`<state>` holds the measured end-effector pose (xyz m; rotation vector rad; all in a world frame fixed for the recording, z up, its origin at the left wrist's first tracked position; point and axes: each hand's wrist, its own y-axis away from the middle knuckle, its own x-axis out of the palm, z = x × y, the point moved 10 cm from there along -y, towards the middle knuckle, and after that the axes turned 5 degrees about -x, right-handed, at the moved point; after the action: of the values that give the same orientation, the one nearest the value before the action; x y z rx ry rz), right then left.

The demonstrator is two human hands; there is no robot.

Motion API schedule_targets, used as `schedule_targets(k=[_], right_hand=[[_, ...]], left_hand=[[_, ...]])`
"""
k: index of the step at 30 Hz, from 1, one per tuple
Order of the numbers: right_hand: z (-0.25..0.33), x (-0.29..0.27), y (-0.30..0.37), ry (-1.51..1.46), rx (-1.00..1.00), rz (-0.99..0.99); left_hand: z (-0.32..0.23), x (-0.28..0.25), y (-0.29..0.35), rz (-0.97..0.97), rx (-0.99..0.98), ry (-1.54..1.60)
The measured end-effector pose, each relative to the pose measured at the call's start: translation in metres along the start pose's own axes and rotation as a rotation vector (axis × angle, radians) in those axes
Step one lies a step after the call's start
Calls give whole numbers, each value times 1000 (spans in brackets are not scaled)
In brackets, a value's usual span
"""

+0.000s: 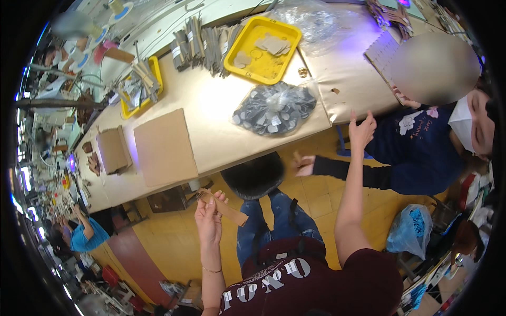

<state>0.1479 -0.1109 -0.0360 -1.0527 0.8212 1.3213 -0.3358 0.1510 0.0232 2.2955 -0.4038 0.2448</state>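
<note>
My left hand [207, 224], raised in front of the table's near edge, pinches a flat tan strip [232, 212] that looks like leather or card. The strip slants down to the right from my fingers. My right hand [361, 130] reaches forward at the table edge with its fingers spread and nothing visible in it. Close by on the paper-covered table [211, 121] lies a clear plastic bag [274, 109] of dark grey pieces. Left of it is a flat brown cardboard sheet [166, 147].
A yellow tray [294, 39] with tan pieces stands beside bundles of grey strips [211, 50]. Another yellow tray [159, 76] and a cardboard box [112, 151] are to the left. A black bin [253, 178] is below the edge. A co-worker's sleeve [353, 174] extends from the right.
</note>
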Motion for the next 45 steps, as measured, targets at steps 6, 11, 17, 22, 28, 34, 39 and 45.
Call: schedule_targets(k=[6, 11, 17, 22, 28, 34, 39, 45], right_hand=[[74, 55, -9, -255, -473, -25], [106, 102, -61, -364, -415, 163], [196, 134, -65, -517, -705, 649], [221, 159, -62, -342, -833, 744], [74, 70, -46, -939, -289, 17], [9, 149, 220, -813, -122, 414], [32, 314, 397, -252, -193, 1153], [-26, 368, 417, 412, -41, 822]], left_hand=[[8, -47, 21, -159, -4, 11], [15, -71, 33, -256, -31, 0], [13, -86, 39, -318, -27, 3], [15, -96, 38, -341, -33, -11], [17, -117, 40, -383, -31, 26], [29, -138, 23, -363, -89, 27], [48, -172, -1, -278, -74, -3], [110, -260, -21, -313, -347, -102]])
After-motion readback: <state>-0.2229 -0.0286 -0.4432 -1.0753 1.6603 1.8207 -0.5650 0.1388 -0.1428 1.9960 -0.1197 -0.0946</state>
